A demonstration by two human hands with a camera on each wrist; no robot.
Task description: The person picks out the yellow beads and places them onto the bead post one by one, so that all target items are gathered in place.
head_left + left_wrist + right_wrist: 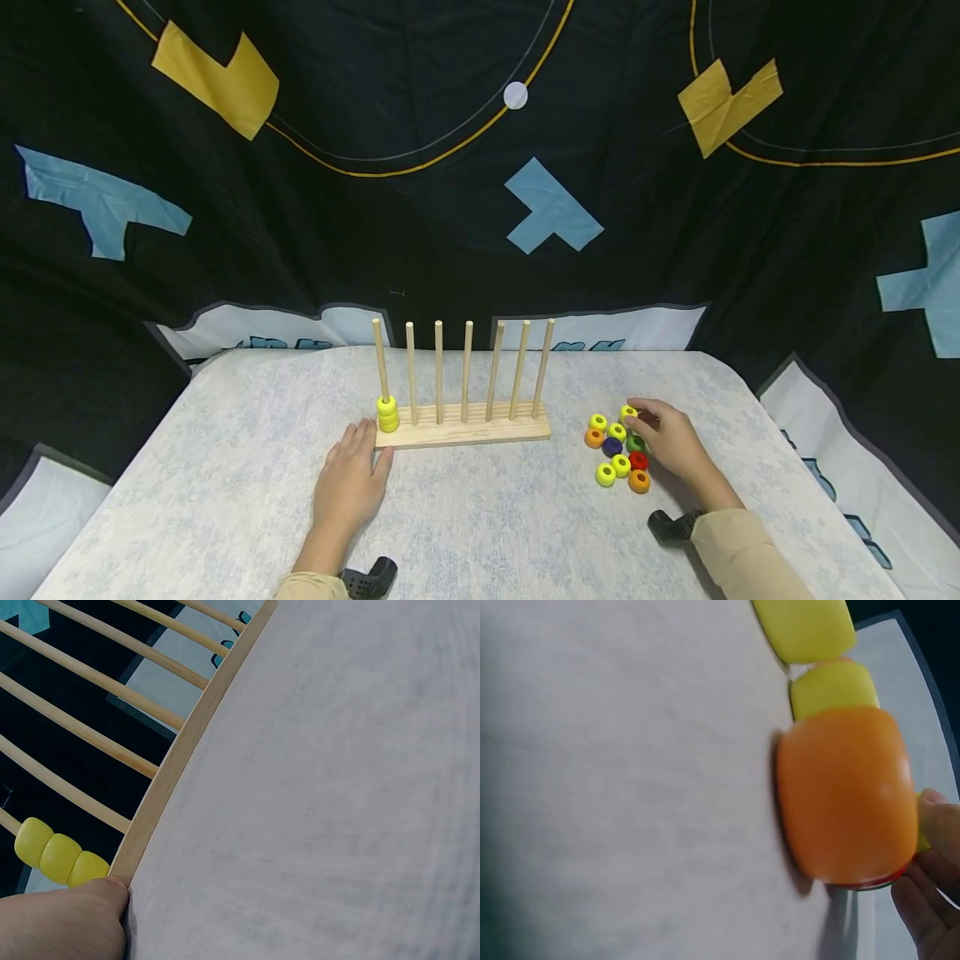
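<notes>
A wooden peg rack [465,431] with several upright pegs stands on the table, with three yellow beads stacked on its leftmost peg [380,358]. My left hand [347,483] rests at the rack's left end, fingers along the end and thumb at the front edge. In the left wrist view, part of that hand [64,922] touches the base beside the stacked yellow beads [60,855]. To the right, my right hand [678,446] pinches a yellow bead [627,412] at the back of a loose bead group. An orange bead [847,795] largely hides this grip in the right wrist view.
Loose beads lie close together right of the rack: several yellow ones, two orange [639,481], a purple [612,447], a red [638,462] and a green [636,443]. A pale cloth covers the table [480,525]. A dark curtain [420,250] hangs behind it.
</notes>
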